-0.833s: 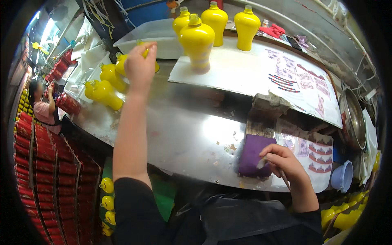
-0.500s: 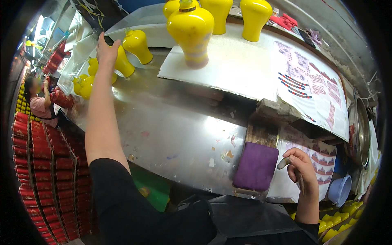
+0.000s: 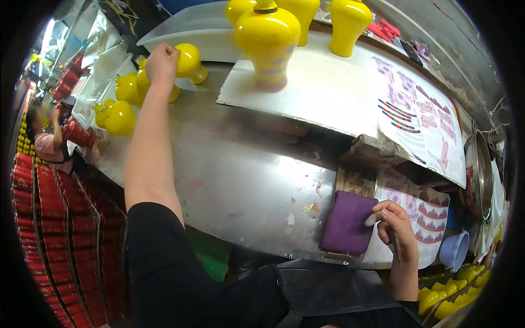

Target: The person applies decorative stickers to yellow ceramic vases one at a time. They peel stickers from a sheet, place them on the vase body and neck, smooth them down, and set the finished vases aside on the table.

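At the far left of the metal bench [image 3: 229,164], my left hand [image 3: 163,64] is closed around the neck of a glossy yellow vase [image 3: 190,61], which leans toward it. More yellow vases [image 3: 121,118] stand close by, partly behind my wrist. Low on the right, my right hand [image 3: 398,224] grips a slim tool [image 3: 373,219] with a grey rounded end; its brown handle runs down through the palm. That end lies in front of the right edge of a purple cloth-covered pad [image 3: 345,223].
A large yellow vase [image 3: 268,41] stands on a raised white board [image 3: 322,93], others behind it. Printed decal sheets [image 3: 418,109] lie to the right, near a blue bucket [image 3: 454,251]. Red stacked items [image 3: 57,229] fill the left; a person [image 3: 49,142] is beyond them.
My left hand has gone from open fingers to a grip on the yellow vase's neck, and that vase has tilted. The right hand still holds the tool. The view has shifted slightly.
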`<state>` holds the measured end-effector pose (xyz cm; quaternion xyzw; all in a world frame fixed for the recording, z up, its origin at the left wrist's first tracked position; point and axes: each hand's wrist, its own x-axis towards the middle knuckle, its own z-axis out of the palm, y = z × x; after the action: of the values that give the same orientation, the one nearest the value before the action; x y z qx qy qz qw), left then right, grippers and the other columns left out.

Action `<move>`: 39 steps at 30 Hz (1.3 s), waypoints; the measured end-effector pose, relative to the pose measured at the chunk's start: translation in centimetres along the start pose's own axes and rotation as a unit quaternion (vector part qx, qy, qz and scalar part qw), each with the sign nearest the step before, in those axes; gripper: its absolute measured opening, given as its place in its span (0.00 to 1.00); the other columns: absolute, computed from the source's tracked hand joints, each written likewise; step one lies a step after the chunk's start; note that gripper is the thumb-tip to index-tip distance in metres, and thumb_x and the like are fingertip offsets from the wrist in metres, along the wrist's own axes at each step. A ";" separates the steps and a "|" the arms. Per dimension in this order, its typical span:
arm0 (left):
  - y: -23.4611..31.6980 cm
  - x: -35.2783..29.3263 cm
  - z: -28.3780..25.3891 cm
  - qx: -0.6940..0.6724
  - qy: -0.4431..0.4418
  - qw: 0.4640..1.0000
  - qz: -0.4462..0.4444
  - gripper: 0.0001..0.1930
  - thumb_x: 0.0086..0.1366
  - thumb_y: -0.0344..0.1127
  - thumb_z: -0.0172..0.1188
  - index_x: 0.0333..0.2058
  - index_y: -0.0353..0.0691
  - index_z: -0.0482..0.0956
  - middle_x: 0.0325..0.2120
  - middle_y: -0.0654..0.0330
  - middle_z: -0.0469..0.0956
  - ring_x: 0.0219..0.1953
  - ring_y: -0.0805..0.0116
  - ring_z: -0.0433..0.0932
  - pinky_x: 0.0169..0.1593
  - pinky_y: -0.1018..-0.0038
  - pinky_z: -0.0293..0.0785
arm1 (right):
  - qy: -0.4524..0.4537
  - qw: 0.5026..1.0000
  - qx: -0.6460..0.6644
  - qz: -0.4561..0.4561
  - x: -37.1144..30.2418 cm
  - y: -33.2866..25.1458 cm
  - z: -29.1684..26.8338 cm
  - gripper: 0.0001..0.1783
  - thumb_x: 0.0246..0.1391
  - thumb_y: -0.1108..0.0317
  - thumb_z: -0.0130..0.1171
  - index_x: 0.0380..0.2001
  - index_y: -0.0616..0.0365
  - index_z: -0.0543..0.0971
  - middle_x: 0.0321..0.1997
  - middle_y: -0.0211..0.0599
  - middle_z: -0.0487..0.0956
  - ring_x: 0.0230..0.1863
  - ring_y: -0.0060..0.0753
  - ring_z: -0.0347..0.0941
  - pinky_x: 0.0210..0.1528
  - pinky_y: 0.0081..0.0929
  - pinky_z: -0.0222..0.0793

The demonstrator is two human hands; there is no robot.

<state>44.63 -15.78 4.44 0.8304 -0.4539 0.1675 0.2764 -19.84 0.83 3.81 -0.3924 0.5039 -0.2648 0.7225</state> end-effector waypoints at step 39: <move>30.1 -40.8 -8.7 -0.705 -0.405 0.572 -0.107 0.45 0.70 0.37 0.60 0.76 0.37 0.39 0.68 0.47 0.60 0.70 0.55 0.62 0.71 0.61 0.59 | 0.143 0.916 -0.326 -0.184 -1.6 2.5 1.3 0.49 0.62 0.54 0.62 0.77 0.60 0.49 0.32 0.53 0.82 0.30 0.45 0.81 0.35 0.35 0.75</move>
<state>-2.80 3.37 -1.05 0.3965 -0.4008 -0.5904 0.5776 -19.18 3.84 2.77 -0.6496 0.5795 -0.2673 0.4133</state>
